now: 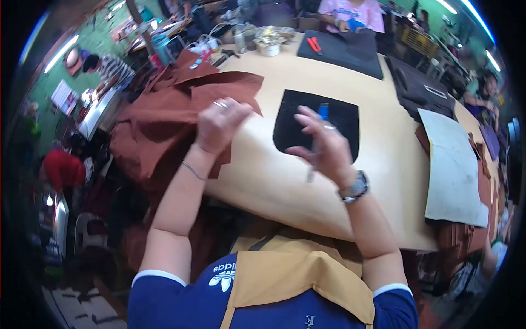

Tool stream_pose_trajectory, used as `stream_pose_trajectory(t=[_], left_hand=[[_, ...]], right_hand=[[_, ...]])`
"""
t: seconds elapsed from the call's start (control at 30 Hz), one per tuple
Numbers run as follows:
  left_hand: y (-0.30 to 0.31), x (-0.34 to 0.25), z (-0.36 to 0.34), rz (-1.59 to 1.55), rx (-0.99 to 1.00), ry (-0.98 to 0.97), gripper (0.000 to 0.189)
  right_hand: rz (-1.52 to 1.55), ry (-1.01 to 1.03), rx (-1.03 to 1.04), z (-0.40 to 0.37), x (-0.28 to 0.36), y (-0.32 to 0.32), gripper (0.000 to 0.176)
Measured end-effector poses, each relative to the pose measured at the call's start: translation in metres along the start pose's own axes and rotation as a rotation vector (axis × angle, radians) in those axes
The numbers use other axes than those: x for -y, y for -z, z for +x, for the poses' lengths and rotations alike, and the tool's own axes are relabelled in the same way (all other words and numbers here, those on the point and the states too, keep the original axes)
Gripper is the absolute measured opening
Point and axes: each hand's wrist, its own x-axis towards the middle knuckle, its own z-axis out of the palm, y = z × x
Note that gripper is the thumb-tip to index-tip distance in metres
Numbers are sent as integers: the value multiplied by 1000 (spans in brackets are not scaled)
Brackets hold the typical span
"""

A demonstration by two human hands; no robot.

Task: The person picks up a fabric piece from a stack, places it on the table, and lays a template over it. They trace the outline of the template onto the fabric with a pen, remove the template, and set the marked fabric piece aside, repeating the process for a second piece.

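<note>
My left hand is closed, its fingers curled, beside the edge of a heap of reddish-brown sheet material. Whatever its fingertips hold, if anything, is hidden. My right hand is over a black panel with rounded lower corners, thumb and index finger apart. A slim tool with a blue end passes behind the fingers of this hand, and a thin grey, blurred end shows below the palm. The other fingers appear to hold it; its middle is hidden. The panel lies flat on the pale table.
A dark board with red-handled tools lies at the far side, before a person in pink. A white pot stands at the back. On the right are dark folded pieces and a pale grey sheet.
</note>
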Motion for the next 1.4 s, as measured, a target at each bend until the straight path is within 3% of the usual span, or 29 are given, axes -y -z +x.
stream_pose_trajectory(t=[0.03,0.07,0.17,0.23,0.37,0.47,0.57,0.63,0.7,0.77,0.8,0.83,0.87,0.9,0.93,0.97,1.0,1.03,1.1,1.13,1.17,1.2,1.23,1.27,1.3,1.33,1.4], left_hand=[[-7,-23,11,-94,14,-17,10],[-12,-44,18,-222,22,-20,13],[-21,-74,11,-251,-51,5,15],[-20,-78,-6,-231,-55,99,15],[4,-88,-40,-211,36,297,18],[29,-91,-49,-232,97,406,15],[61,-90,-40,-388,130,522,12],[91,-82,-29,-636,143,629,13],[128,-69,-4,-921,291,693,21],[139,-40,31,-1056,634,516,28],[127,-26,46,-930,738,315,23],[111,-21,60,-951,826,569,15],[82,0,70,-740,954,424,10],[51,12,76,-661,979,482,18],[12,35,75,-544,880,376,20],[-13,44,93,-509,984,570,22],[-47,62,95,-733,869,718,15],[-83,78,101,-657,628,673,15],[-96,79,147,-710,485,815,18],[-106,70,166,-750,105,804,22],[-107,66,189,-562,-76,687,21],[-112,70,207,-476,-318,521,20],[-109,75,224,-580,-391,505,18],[-101,67,237,-619,-471,513,18],[-90,57,239,-887,-498,454,22],[-87,54,236,-922,-523,373,22],[-84,41,221,-821,-540,255,22]], right_hand=[[131,-136,51,4,15,-8,71],[139,-95,33,10,21,-14,70],[216,-57,-53,6,-1,-25,30],[217,-146,-80,-2,-5,-7,17],[182,-114,-234,-20,-7,48,24],[151,-211,-226,-35,5,99,25],[-26,-151,-156,-33,40,151,17],[104,-127,-235,-41,52,174,13],[314,-167,-326,-29,84,189,15],[-69,-227,-159,-25,81,224,18],[-55,-376,-121,-12,79,222,17],[-42,-523,-86,2,75,220,16],[-17,-561,-39,13,54,220,14],[8,-601,11,21,23,216,12],[29,-609,25,28,-8,213,11],[49,-616,41,34,-43,210,11],[111,-582,-17,37,-90,206,10],[172,-544,-76,44,-123,208,8],[-184,-387,-285,66,-136,216,9],[-422,-274,-383,78,-144,226,12],[-321,-130,-509,90,-141,233,14],[-389,-163,-585,99,-117,240,15],[-458,-200,-660,105,-96,245,15],[-244,-238,-669,101,-104,254,22],[-29,-274,-674,98,-105,264,31],[398,-264,-673,84,-104,274,29],[-175,-96,-663,68,-85,265,19]])
